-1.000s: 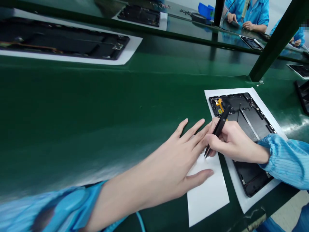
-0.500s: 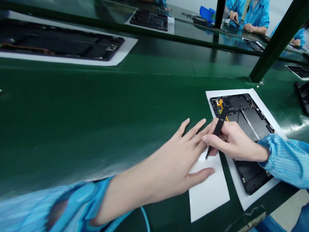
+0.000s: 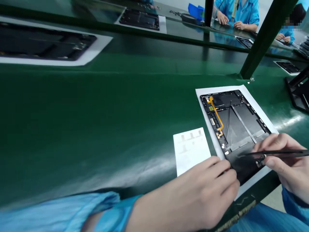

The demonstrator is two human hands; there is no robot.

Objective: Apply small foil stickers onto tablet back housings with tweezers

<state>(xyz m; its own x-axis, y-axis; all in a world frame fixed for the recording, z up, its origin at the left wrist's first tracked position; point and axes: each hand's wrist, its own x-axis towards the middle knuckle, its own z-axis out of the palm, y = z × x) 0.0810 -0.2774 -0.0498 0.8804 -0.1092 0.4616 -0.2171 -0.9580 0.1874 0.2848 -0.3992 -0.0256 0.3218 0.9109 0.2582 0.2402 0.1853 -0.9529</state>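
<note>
An opened tablet [image 3: 238,125] with an orange flex cable [image 3: 218,117] along its left side lies on a white sheet [image 3: 205,108]. My right hand [image 3: 287,161] is over its lower right part, closed around black tweezers [image 3: 285,154] that lie nearly level and point left. My left hand [image 3: 214,190] is at the tablet's lower left edge with its fingers curled in. Its fingertips and thumb are hidden, so I cannot tell what they pinch. Partly under this hand lies a small white card [image 3: 190,151] with faint grey marks.
Another tablet shell [image 3: 48,42] on white paper lies at the far left. A green post [image 3: 263,45] rises behind the work. At right stands a black frame [image 3: 299,91]. Across the bench, people in blue work, near a blue bin [image 3: 196,12].
Both hands have moved down toward the tablet's lower end, and my hands are now apart. The tweezers have left the card and turned level. My left fingers, spread before, are curled.
</note>
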